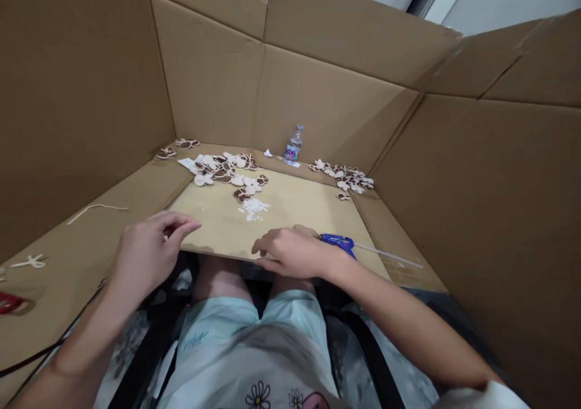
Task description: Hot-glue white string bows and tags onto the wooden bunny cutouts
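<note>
My left hand (152,245) hovers by the near left edge of the pale board (299,197). Its thumb and fingertips are pressed together, and anything between them is too small to make out. At the board's near edge is my right hand (290,253), fingers bent, a gap showing between thumb and fingers; I see no clear object in it. Just beyond its wrist lies a blue glue gun (336,241) with a long glue stick (385,253) out of its back. Farther up the board sits a small pile of white pieces (255,206).
Brown and white bow-like pieces (222,170) cluster at the back left, more bow-like pieces (349,178) at the back right. A water bottle (293,144) stands at the back. Cardboard walls (336,88) surround the board. Left lie a cord (95,208), a white bow (31,262) and a red object (9,302).
</note>
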Tool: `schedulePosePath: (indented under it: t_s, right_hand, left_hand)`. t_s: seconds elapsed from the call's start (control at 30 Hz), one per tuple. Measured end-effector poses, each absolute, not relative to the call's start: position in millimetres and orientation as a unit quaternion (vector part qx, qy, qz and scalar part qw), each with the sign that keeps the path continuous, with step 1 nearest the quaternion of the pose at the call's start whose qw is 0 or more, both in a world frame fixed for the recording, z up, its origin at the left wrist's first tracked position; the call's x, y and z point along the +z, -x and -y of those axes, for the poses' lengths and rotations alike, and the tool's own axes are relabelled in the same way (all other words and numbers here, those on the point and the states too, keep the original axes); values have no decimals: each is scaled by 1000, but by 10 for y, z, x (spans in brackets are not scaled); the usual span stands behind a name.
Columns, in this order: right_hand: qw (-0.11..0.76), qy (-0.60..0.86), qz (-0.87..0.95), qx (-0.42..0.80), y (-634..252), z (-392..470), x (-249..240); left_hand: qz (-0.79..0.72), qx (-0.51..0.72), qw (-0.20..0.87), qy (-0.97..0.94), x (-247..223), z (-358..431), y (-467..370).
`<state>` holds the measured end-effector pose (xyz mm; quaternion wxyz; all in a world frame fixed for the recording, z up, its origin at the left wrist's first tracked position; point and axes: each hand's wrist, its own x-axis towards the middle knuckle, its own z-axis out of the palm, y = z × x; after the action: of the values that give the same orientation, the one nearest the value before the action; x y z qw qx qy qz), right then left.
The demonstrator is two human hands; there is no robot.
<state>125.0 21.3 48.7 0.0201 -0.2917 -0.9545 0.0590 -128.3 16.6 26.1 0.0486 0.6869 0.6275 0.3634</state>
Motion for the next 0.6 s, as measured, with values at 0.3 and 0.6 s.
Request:
schedulePosePath:
  t_s: [0.3,0.6]
  right_hand:
    - [80,454,881,105,-1780,-242,921]
    - [183,539,806,-161,-2461,-270,805]
  left_hand:
    - [-739,106,138,-650,-937,-83,1865]
    - [-787,146,88,-592,-1306,-225,2246]
